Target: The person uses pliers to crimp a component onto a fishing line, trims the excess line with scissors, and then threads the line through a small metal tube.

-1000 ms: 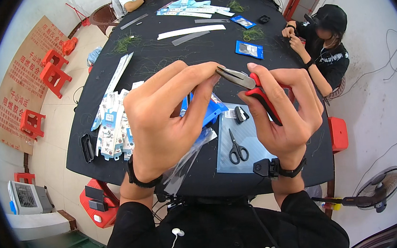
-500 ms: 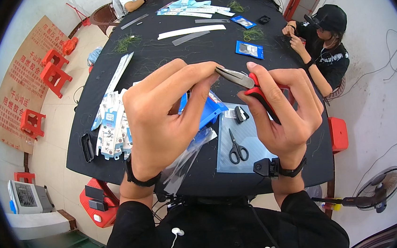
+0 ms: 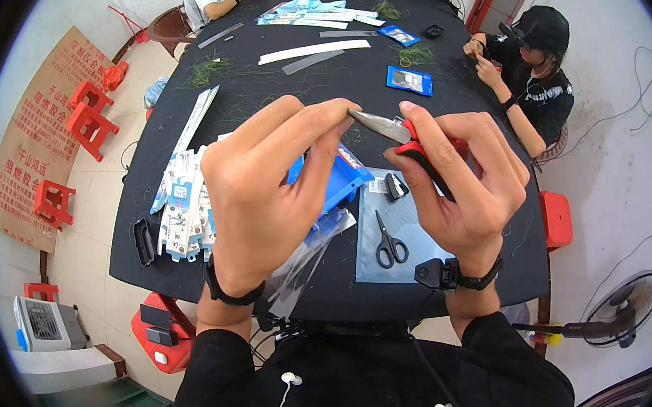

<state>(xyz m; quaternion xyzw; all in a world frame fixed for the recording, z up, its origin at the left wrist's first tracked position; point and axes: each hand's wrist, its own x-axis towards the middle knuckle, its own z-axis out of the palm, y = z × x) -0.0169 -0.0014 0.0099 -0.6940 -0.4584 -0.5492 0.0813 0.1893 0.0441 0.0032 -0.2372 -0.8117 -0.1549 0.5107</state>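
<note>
My right hand (image 3: 467, 176) is wrapped round a pair of red-and-black handled pliers (image 3: 383, 126). The metal jaws point left, and their tip meets the fingertips of my left hand (image 3: 266, 181). Thumb and forefinger of that left hand are pinched together; whatever they hold is too small or hidden to make out. Below the hands, a blue plastic tray (image 3: 346, 180) is partly covered by my left hand. Black-handled scissors (image 3: 390, 246) lie on a light blue mat (image 3: 370, 268), with a small black object (image 3: 396, 187) near its top edge.
Printed card packages (image 3: 180, 220) and clear plastic strips (image 3: 301, 271) lie to the left. Tangled green line (image 3: 210, 70) and blue packets (image 3: 409, 81) are spread over the black table (image 3: 254, 93). A co-worker (image 3: 539, 68) sits at the right, another person (image 3: 207, 1) at the far end.
The pliers and both hands have shifted slightly left and up. The plier jaws now look closer together, and their tip stays against my left fingertips.
</note>
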